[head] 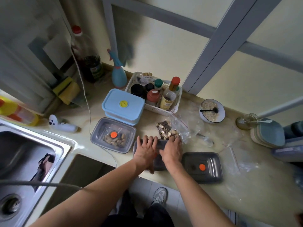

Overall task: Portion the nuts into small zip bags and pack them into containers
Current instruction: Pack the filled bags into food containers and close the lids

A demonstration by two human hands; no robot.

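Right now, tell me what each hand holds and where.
Both hands, left and right, press on the lid of the grey container, fingers at its far edge.

Grey lidded container [159, 163] (under both hands) beside bagged nuts [165, 130]

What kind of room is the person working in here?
Most likely a home kitchen: a steel sink is set into the countertop, and a white basket on it holds sauce and seasoning bottles.
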